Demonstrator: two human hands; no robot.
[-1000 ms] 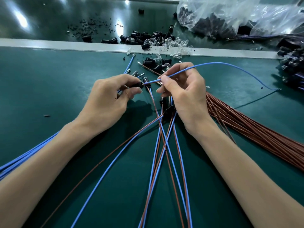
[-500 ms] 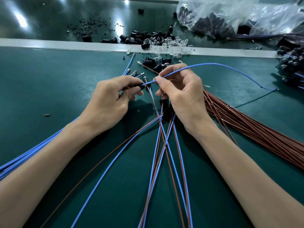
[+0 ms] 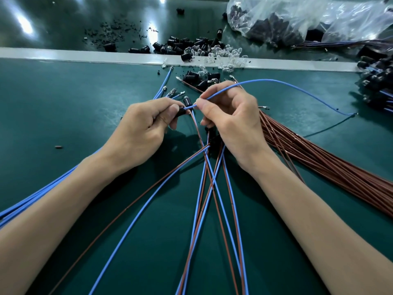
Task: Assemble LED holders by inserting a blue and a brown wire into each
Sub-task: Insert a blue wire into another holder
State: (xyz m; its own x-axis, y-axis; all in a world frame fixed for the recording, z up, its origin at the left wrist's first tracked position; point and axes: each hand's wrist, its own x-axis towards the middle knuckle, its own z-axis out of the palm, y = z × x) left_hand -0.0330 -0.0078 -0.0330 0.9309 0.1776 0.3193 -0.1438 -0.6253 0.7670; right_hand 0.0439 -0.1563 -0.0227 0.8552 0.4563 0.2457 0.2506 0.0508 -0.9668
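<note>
My two hands are close together over the green mat point(image 3: 63, 107), nearly touching at the fingertips. My left hand point(image 3: 144, 128) pinches a small black LED holder point(image 3: 181, 111) between thumb and forefinger, the other fingers curled under. My right hand point(image 3: 231, 120) pinches a blue wire point(image 3: 276, 81) just behind its tip, and that tip meets the open end of the holder in the gap between my hands. I cannot tell how far in it sits. From my fingers the wire arcs up and away to the right, and its far end rests on the mat. A brown wire point(image 3: 197, 128) runs from the holder down toward me.

Below my wrists, loose blue and brown wires point(image 3: 212, 188) cross one another on the mat. A thick bundle of brown wires point(image 3: 319, 160) lies under and to the right of my right forearm, and a bundle of blue wires point(image 3: 42, 189) passes beneath my left forearm. Beyond my hands sit a scatter of black holders point(image 3: 191, 45) and clear LEDs point(image 3: 225, 56), with a clear plastic bag point(image 3: 297, 15) of dark parts farther back on the right.
</note>
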